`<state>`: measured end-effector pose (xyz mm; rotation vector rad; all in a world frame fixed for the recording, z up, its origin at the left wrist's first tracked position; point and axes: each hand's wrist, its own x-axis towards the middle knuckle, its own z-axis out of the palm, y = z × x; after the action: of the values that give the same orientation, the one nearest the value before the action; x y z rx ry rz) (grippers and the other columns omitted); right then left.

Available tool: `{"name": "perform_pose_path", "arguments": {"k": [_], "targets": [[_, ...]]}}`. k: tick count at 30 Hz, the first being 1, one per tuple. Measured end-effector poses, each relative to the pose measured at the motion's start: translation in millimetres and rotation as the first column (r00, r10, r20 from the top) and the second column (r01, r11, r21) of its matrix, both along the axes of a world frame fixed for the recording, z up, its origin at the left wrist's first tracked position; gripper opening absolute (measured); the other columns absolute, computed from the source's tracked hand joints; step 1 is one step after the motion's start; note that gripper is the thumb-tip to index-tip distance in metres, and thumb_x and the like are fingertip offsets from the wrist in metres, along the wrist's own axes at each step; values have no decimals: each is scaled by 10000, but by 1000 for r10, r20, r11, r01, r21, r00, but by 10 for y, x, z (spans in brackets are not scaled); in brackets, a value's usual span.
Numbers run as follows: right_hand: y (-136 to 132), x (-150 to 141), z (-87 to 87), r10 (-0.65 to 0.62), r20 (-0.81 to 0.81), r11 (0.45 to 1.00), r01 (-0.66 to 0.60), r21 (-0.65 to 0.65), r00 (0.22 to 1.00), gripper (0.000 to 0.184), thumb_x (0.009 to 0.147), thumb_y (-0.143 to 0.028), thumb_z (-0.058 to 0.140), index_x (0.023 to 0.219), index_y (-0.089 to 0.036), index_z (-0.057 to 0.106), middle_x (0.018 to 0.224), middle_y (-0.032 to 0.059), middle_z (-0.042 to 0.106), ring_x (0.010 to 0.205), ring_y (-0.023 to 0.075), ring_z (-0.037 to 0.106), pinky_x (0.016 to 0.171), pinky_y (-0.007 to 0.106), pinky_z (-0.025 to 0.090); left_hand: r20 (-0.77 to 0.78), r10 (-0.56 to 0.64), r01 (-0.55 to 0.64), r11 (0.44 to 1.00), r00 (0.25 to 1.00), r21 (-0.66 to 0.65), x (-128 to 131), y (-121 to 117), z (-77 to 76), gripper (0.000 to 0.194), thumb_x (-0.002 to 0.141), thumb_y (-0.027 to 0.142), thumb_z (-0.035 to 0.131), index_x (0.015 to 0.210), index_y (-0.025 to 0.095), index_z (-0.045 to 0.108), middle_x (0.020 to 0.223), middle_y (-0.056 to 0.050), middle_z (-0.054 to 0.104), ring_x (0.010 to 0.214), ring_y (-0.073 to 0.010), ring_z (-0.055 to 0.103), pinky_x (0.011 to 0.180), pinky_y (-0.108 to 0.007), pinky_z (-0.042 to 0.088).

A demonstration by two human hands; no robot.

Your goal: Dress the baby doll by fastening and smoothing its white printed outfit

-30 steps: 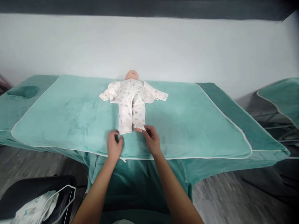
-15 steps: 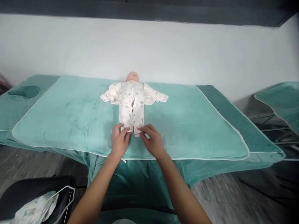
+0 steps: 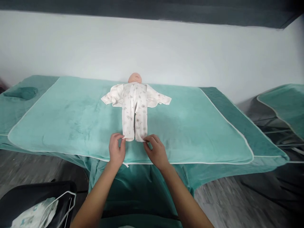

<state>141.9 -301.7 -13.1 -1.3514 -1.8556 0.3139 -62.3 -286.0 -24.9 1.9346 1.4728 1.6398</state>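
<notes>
A baby doll (image 3: 135, 77) lies on its back on the green padded bed cover, head toward the wall. It wears white printed baby pants (image 3: 128, 118), which reach up over its chest, and a white top whose sleeve (image 3: 159, 95) spreads out to the side. My left hand (image 3: 117, 150) pinches the outer corner of the left pant cuff between thumb and fingers. At the other cuff, my right hand (image 3: 156, 150) pinches the outer corner the same way. Both legs lie flat and straight with a narrow gap between them. The doll's feet are hidden in the cloth.
The green bed (image 3: 201, 133) has a white-piped mat and a face hole (image 3: 22, 92) at its left end. A black chair (image 3: 59, 193) at lower left holds a patterned cloth (image 3: 35, 215) and a white hanger (image 3: 68, 193). Another green-covered surface (image 3: 285, 101) stands at right.
Both hands have moved slightly toward me and outward. The pant legs are now pulled longer and flatter, with the bunched cuffs straightened and the gap between the legs more open.
</notes>
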Motion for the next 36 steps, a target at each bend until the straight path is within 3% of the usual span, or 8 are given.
{"name": "perform_pose_path", "arguments": {"k": [5, 9, 12, 14, 19, 25, 31, 36], "targets": [[-27, 69, -59, 96, 50, 989, -90, -115, 994, 51, 984, -256, 581, 1001, -240, 626, 947, 51, 671, 861, 210, 646, 757, 345, 506, 20, 38, -33, 980, 999, -194, -56, -97, -300, 79, 940, 155, 535, 975, 221, 560, 957, -37, 606, 922, -184, 609, 848, -331, 512], [80, 255, 22, 73, -75, 988, -82, -127, 995, 157, 1020, -328, 548, 919, -243, 633, 860, 23, 660, 791, 177, 634, 724, 313, 496, 46, -7, 16, 979, 999, -201, -157, -11, -251, 145, 906, 123, 526, 998, 228, 566, 980, -35, 612, 939, -187, 615, 859, -331, 521], [424, 390, -23, -38, -108, 997, 30, -73, 993, 153, 1011, -315, 531, 931, -237, 637, 877, 34, 664, 820, 194, 634, 763, 334, 519, -63, -29, 17, 982, 998, -189, -231, 310, -160, 195, 944, 148, 492, 1087, 219, 604, 1069, -71, 643, 1027, -218, 614, 929, -375, 526], [778, 437, -117, -111, -41, 994, 110, -24, 993, 165, 983, -261, 514, 1062, -223, 653, 1070, 92, 689, 1003, 249, 640, 889, 404, 535, -239, -12, -37, 979, 971, -200, -239, 628, -113, 276, 941, 135, 477, 1165, 201, 625, 1157, -111, 656, 1127, -261, 591, 1008, -430, 498], [1692, 395, -295, -208, 234, 978, 200, 60, 950, 440, 939, -184, 499, 1371, -129, 567, 1437, 203, 565, 1343, 338, 461, 1132, 524, 398, -616, -20, -172, 952, 787, -251, -72, 1417, -40, 389, 972, 187, 451, 1323, 214, 615, 1413, -157, 591, 1354, -350, 472, 1026, -517, 448], [2223, 339, -276, -210, 427, 978, 190, 89, 880, 328, 991, -201, 472, 1258, -150, 656, 1252, 161, 654, 1215, 307, 516, 1139, 458, 337, -643, 5, -256, 920, 766, -297, 128, 2006, -42, 434, 1015, 197, 351, 1358, 219, 617, 1468, -135, 575, 1405, -330, 437, 1006, -496, 441], [2373, 350, -291, -264, 452, 964, 248, 96, 852, 231, 1008, -225, 476, 1116, -183, 675, 1135, 136, 645, 1068, 292, 532, 940, 399, 409, -648, 52, -310, 905, 760, -291, 178, 2141, -58, 457, 1014, 188, 352, 1391, 258, 603, 1473, -109, 592, 1410, -302, 442, 997, -481, 443], [2374, 348, -279, -224, 388, 974, 202, 99, 894, 208, 1006, -228, 470, 929, -189, 660, 1043, 134, 627, 991, 280, 503, 829, 378, 392, -652, 16, -290, 904, 758, -315, 178, 2096, -47, 461, 995, 187, 401, 1401, 273, 603, 1520, -100, 558, 1491, -292, 365, 1055, -475, 420]]}}
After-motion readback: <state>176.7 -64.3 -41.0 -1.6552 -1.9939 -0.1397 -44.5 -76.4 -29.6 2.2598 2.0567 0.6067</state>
